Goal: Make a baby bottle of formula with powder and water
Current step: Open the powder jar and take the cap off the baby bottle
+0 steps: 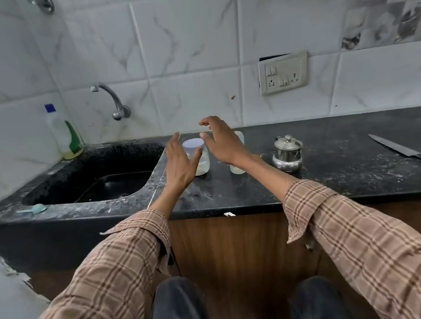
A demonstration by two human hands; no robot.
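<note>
across the middle of the frame runs the black stone tabletop (329, 176), dusted with pale powder, with a sunken sink (95, 181) at centre left and a wall tap (112, 98) above it. both arms reach in from the bottom of the frame in checked sleeves (112, 264). left hand (180, 163) and right hand (222, 143) flank a clear jar (197, 157) at frame centre; each grip is spread wide and holds nothing, and whether the left thumb touches the jar wall cannot be told. the jar holds a low heap of white powder, judged to be the formula, and seems capped with a pale lid; the hands appear set to steady and open it. just right of it, partly hidden behind the right wrist, stands a translucent baby bottle (238, 167), no teat visible. further right sits a lidded steel pot (288, 154), judged the water source. a knife (401, 149) lies at the right edge, well apart. a small blue scoop (35, 209) rests on the sink's near rim, lower left. a detergent bottle (66, 136) stands behind the sink; its label is unreadable. no legible writing anywhere.
</note>
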